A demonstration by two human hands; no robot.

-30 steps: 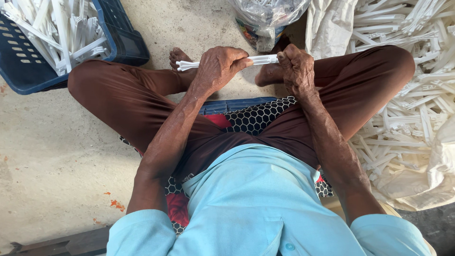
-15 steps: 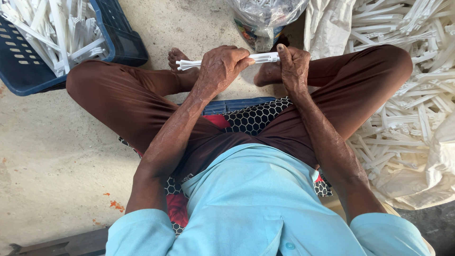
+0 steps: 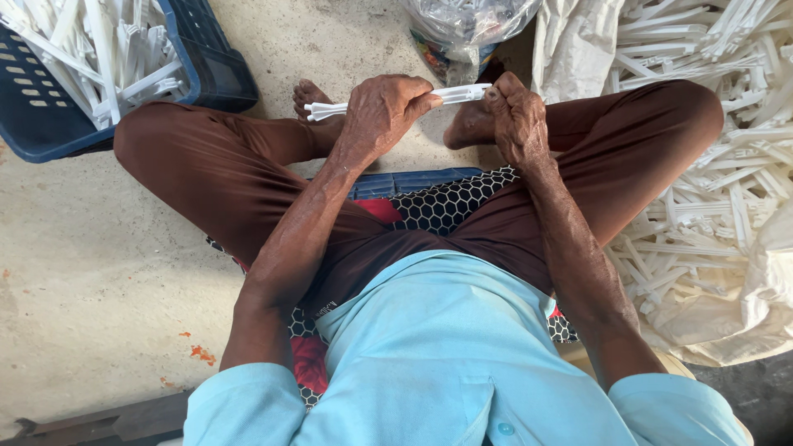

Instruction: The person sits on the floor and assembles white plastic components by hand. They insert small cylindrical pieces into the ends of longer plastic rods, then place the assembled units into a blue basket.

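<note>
I sit cross-legged on a concrete floor in brown trousers and a light blue shirt. My left hand point(image 3: 382, 111) grips a long white plastic strip point(image 3: 454, 93) near its middle; the strip's forked end point(image 3: 324, 110) sticks out to the left. My right hand point(image 3: 514, 111) is closed on the strip's right end. The strip lies level above my bare feet, and both hands hold it between them.
A dark blue crate point(image 3: 211, 70) full of white plastic pieces stands at the upper left. A white sack point(image 3: 727, 306) heaped with similar white pieces lies on the right. A clear plastic bag point(image 3: 462, 29) sits beyond my feet. A patterned cushion point(image 3: 446, 202) is under me.
Both hands have stayed on the strip with barely any shift. The right hand's fingers have curled a little tighter over the strip's end.
</note>
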